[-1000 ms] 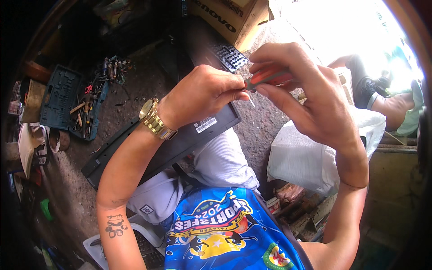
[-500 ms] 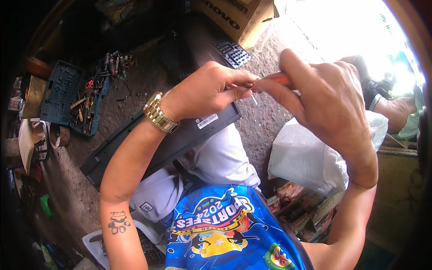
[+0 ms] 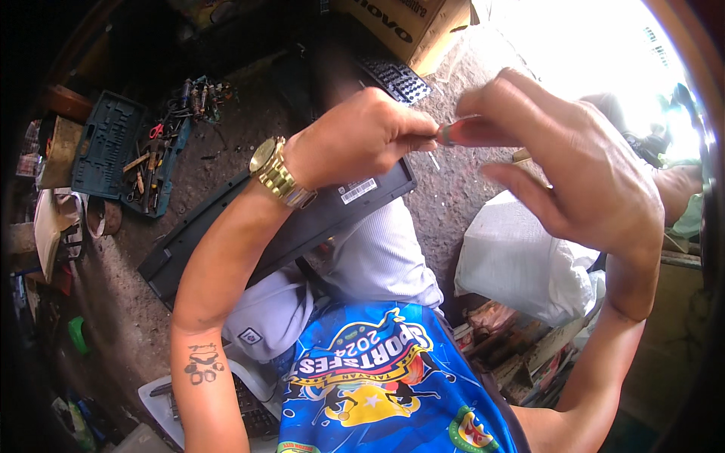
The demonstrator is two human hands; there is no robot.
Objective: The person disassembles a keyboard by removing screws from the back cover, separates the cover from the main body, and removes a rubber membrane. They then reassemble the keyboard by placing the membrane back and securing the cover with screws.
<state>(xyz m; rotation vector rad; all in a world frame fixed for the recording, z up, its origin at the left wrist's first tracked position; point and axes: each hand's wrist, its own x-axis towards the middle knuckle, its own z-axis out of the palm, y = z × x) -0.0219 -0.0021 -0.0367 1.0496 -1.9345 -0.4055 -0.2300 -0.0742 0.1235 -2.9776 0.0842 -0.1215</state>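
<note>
In front of me, my left hand is closed in a pinch at the front end of a red-handled screwdriver. The rest of its shaft is hidden by my fingers. A short, thin, pale metal piece shows just under the fingertips. My right hand is spread around the back of the red handle, its thumb apart from the fingers, which partly cover the handle. Below my left arm, a black keyboard lies underside up across my leg, with a white barcode label on it.
An opened teal tool case with hand tools lies at the left on rough ground. Farther off are a cardboard box and a keypad-like piece. A white sack stands at the right, and a white bin at lower left.
My right hand has opened, its thumb swinging away from the red handle. Both hands have shifted slightly to the right in the view, the left still pinching.
</note>
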